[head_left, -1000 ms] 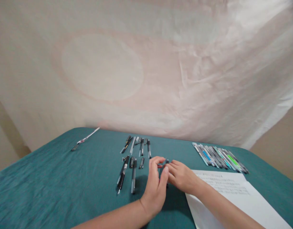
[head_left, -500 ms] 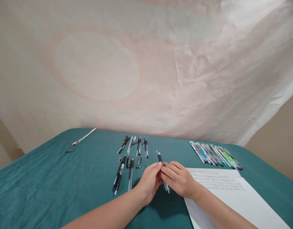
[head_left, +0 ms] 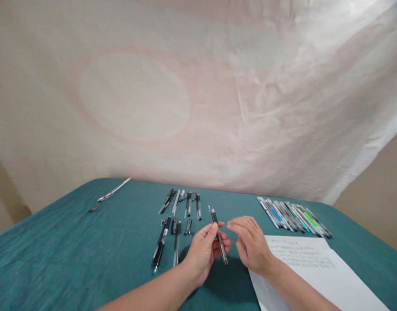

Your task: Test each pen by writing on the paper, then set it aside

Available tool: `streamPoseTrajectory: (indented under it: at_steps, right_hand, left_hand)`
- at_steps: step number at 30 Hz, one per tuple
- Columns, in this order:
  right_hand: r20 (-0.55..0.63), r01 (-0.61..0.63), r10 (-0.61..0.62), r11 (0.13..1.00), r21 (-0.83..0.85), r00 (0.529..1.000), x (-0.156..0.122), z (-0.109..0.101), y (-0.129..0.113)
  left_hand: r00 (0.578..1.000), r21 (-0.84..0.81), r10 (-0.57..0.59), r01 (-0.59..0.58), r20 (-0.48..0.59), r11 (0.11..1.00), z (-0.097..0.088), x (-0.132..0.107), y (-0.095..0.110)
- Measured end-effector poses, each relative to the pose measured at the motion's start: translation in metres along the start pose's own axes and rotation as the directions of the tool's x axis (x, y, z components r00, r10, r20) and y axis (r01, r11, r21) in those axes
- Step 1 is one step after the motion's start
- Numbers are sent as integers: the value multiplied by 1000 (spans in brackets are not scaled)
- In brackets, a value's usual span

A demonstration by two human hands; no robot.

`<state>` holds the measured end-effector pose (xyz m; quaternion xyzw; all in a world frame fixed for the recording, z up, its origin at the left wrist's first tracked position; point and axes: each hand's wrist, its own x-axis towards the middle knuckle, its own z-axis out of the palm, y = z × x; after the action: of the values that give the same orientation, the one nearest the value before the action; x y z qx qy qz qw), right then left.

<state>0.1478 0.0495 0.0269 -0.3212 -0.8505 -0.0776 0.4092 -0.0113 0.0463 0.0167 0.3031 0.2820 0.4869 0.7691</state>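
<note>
My left hand [head_left: 203, 248] pinches a slim black pen [head_left: 221, 242] between thumb and fingers, above the table. A second thin tip shows beside the pen's upper end; whether it is a separate piece I cannot tell. My right hand [head_left: 252, 244] is just right of the pen, not touching it, its fingers stretched out and holding nothing. To the left of my left hand lie a black pen [head_left: 159, 250], a clear-barrelled pen [head_left: 177, 246] and a loose dark cap [head_left: 188, 226].
Farther back on the green tablecloth [head_left: 72, 259] lies a group of pens and caps [head_left: 182, 203]. A row of many pens [head_left: 292, 216] is at the right, behind written paper sheets [head_left: 315, 280]. At far left is a long thin pen piece [head_left: 116, 190]. A pale cloth [head_left: 198, 86] hangs behind.
My right hand has let go of the pen and moved slightly right, its fingers now apart from it. My left hand keeps hold of the pen. The view has tilted slightly upward.
</note>
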Motion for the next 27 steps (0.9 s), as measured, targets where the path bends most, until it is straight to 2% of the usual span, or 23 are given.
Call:
streamPoseTrajectory:
  at_steps: [1,2,4,6,7,10,13,16,20,22,27]
  right_hand:
    - [-34,-149,152,986,78,988,2,0,-1]
    - [-30,-295,305,939,175,952,5,-1,-2]
    - [91,-514,521,771,376,848,12,-2,-5]
    - [261,-624,581,603,497,771,18,-4,-8]
    - [315,-650,585,547,528,747,20,-5,-10]
    - [369,-674,590,458,580,718,24,-9,-14]
    - [355,-669,622,390,633,698,28,-16,-14]
    - [210,-627,706,401,668,676,32,-28,-6]
    - [-4,-499,796,384,777,605,37,-48,12]
    - [-47,-453,808,377,808,588,37,-55,18]
    - [-72,-475,794,430,768,604,37,-58,22]
  left_hand:
    - [1000,56,0,-2,23,998,1,-1,0]
    - [999,122,2,-8,52,993,2,-2,0]
    - [994,250,4,-33,113,968,3,-4,-1]
    - [987,338,5,-61,162,939,5,-6,-3]
    - [984,366,6,-71,178,928,6,-7,-3]
    - [981,410,16,-95,191,907,7,-6,-6]
    - [977,419,12,-103,214,902,6,-5,-8]
    - [967,430,-27,-88,253,898,6,-6,-9]
    - [964,463,-28,-102,266,881,8,-8,-8]
    - [965,479,-22,-109,260,871,8,-8,-7]
    - [965,489,-18,-117,262,864,7,-7,-7]
